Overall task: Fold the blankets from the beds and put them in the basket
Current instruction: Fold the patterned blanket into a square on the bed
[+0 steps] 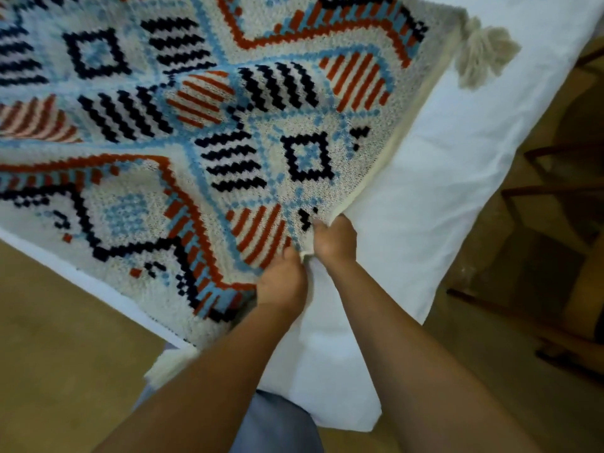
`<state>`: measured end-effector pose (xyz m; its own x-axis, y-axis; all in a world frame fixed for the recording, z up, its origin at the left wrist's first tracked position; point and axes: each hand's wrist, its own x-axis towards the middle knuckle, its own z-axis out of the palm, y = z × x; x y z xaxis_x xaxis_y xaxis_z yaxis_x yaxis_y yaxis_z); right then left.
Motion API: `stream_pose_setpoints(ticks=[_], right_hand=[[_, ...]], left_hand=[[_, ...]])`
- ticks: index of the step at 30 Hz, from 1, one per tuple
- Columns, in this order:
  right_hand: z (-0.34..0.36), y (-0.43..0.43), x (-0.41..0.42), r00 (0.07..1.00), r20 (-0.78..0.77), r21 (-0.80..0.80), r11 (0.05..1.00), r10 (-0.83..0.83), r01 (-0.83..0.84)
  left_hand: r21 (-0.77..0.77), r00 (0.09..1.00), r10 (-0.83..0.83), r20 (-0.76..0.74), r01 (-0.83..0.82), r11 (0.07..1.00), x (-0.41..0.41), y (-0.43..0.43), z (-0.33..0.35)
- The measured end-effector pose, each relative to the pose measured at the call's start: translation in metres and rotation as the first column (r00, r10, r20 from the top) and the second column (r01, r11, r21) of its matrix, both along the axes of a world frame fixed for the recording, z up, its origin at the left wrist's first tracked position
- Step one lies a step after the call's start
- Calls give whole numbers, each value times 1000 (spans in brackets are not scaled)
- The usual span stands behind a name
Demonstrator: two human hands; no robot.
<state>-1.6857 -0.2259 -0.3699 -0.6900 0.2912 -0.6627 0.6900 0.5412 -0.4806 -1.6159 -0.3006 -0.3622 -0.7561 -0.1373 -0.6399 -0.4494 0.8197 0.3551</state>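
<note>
**Both hands are gripping the near edge of the patterned blanket on the bed.**

The blanket (196, 125), knitted in cream with navy, rust and light-blue diamonds and stripes, is lying spread over the white bed (425, 191) and running out of view at the top and left. The left hand (282, 282) and right hand (335, 241) are sitting just beside each other at the blanket's border, near the bed's near corner. Each hand is curling its fingers into the fabric and holding the cream edge slightly raised off the sheet. A cream tassel (483, 53) is resting on the sheet by the bed's right edge, and a second tassel (170, 364) is hanging over the bed's left edge beside the left forearm. A dark wooden chair (555, 191) is standing on the tan floor (65, 322) beyond the bed's right edge.
</note>
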Motion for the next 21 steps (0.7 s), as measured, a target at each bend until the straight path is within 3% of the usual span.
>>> stream_pose_setpoints(ticks=[5,8,13,18,21], right_hand=[[-2,64,18,999,-30,148,989,12,-8],[-4,76,32,998,-58,179,984,-2,13],[-2,50,47,976,-19,63,974,-217,218],[0,9,97,966,18,-163,953,-257,256],[0,-17,137,964,111,-268,927,-241,262]], left_hand=[[167,970,-221,101,202,965,21,51,7],[198,933,-354,73,334,921,24,42,8],[51,816,-570,-92,576,816,50,1,12],[83,746,-649,-151,663,744,80,-58,13],[16,635,-764,-111,770,638,98,-97,8]])
